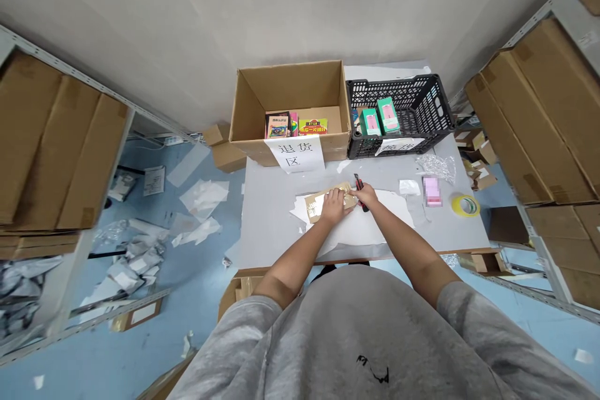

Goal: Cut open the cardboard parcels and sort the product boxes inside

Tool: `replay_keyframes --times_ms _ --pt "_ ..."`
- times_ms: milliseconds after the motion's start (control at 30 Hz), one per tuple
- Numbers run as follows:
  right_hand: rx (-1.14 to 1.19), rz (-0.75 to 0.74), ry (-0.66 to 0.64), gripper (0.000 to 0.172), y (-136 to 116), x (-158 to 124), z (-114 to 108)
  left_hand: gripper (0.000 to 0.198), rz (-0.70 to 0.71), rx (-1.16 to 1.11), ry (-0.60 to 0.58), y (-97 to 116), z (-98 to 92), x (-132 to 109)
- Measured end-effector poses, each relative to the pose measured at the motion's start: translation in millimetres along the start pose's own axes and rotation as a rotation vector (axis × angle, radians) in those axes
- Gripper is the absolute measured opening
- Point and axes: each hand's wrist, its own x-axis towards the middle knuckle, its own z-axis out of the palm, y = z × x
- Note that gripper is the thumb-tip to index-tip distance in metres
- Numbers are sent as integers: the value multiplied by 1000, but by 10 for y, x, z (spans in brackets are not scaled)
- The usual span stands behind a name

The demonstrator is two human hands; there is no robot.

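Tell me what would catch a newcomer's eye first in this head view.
Probably the big open cardboard box with a white sign, at the back left of the table, and the black crate to its right. Next, nearer the person, the left hand rests on a brown package while the right hand holds a red-and-black cutter.

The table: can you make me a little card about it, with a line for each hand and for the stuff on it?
Left hand: on the brown package
Right hand: holds a red-and-black cutter beside the package
Cardboard box: at the back, colourful packs inside, paper sign in front
Black crate: right of the box, two green boxes inside
Tape roll: yellow, near the table's right end
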Motion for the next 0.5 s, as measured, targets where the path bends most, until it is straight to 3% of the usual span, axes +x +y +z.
replay_keyframes --times_ms 133,267,367,500 --pt "-135 -27 55 42 -43 -43 60 59 -6 45 -49 47 -2 36" --pt "25 -94 -12 34 -5 -73 -17 57 -39 9 -30 50 -11 74" --pt "178 -138 -120 42 124 -148 -195 52 -43 -28 -12 27 -21 105" --pt "115 -241 -235 57 331 -338 -399 42 -50 -58 -3 21 -21 122"
